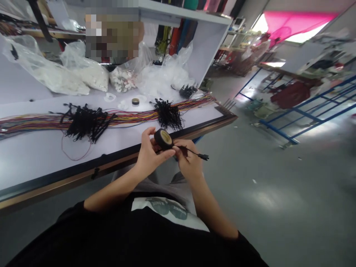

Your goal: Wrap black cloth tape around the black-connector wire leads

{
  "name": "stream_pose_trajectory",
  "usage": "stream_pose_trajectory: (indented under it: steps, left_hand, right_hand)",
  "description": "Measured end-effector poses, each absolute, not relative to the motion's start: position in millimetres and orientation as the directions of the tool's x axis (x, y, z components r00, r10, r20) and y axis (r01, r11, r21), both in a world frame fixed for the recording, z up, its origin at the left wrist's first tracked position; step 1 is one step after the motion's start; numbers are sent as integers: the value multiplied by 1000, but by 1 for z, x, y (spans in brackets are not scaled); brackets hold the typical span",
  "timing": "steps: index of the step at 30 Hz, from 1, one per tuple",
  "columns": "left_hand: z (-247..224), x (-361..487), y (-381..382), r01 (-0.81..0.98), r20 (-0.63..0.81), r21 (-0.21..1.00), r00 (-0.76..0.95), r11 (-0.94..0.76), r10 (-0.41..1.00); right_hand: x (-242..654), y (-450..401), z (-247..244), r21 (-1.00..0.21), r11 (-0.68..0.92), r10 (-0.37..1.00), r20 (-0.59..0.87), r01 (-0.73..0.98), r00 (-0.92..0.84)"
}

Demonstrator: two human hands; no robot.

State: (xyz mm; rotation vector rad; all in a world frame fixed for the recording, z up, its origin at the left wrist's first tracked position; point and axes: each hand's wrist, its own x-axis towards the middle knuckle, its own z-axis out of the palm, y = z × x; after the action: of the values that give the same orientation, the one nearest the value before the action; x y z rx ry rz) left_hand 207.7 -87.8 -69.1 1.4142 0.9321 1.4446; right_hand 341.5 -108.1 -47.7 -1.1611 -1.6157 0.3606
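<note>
A roll of black tape with a yellowish core sits in my left hand, thumb and fingers closed round it. Close beside it, my right hand pinches a thin black cable, whose connector end sticks out to the right. Both hands are held just in front of the table edge, nearly touching at the thumbs. Past them on the table lies a long bundle of coloured wires, with a black clump of wrapped connector ends at left and another black clump nearer my hands.
A second tape roll lies behind the wires. Clear plastic bags of white parts line the back of the table, below a shelf. A blue metal rack stands on the floor at right. Another person, blurred out, is across the table.
</note>
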Motion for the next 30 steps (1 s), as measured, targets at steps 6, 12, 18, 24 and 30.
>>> stream_pose_trajectory:
  steps: [6, 12, 18, 24, 30]
  left_hand:
    - [-55, 194, -89, -146, 225, 971, 315, -187, 922]
    - [-53, 170, -89, 184, 289, 838, 648, -513, 704]
    - [-65, 187, -84, 224, 362, 878, 270, -424, 892]
    - [-63, 195, -86, -43, 265, 964, 171, -262, 949]
    - [-60, 191, -74, -339, 37, 930, 466, 140, 884]
  right_hand:
    - [339, -107, -58, -893, 343, 894, 406, 292, 191]
    - [350, -105, -48, -815, 375, 889, 451, 442, 78]
    - [343, -108, -48, -777, 430, 867, 498, 459, 31]
    - [343, -106, -52, -775, 414, 854, 512, 479, 90]
    - [340, -109, -54, -780, 447, 851, 522, 438, 60]
